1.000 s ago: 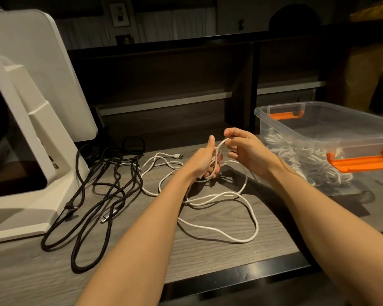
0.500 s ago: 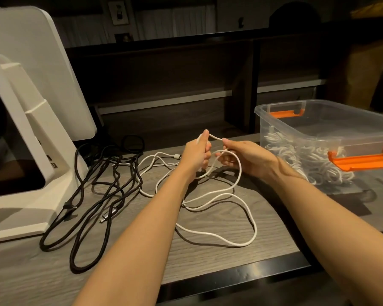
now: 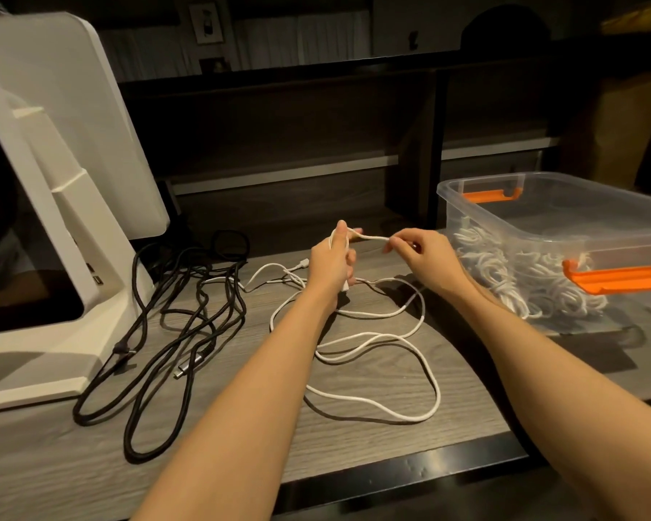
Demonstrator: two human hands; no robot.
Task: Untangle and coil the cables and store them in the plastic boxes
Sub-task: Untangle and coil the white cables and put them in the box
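Note:
A long white cable [image 3: 391, 374] sprawls in loose loops on the grey wooden desk. My left hand [image 3: 331, 259] grips a few turns of it, thumb up, just above the desk. My right hand [image 3: 423, 255] pinches the same cable a short way to the right, and a taut stretch runs between the two hands. A tangle of black cables [image 3: 173, 317] lies to the left. A clear plastic box [image 3: 564, 235] with orange latches stands at the right and holds several coiled white cables [image 3: 504, 272].
A white monitor stand [image 3: 64, 280] with a dark screen fills the left side. A dark shelf unit rises behind the desk. The desk's black front edge [image 3: 410, 479] runs below my forearms.
My right hand has drawn a stretch of the white cable out to the right of my left hand, and the two hands have moved apart. The loops on the desk have shifted a little.

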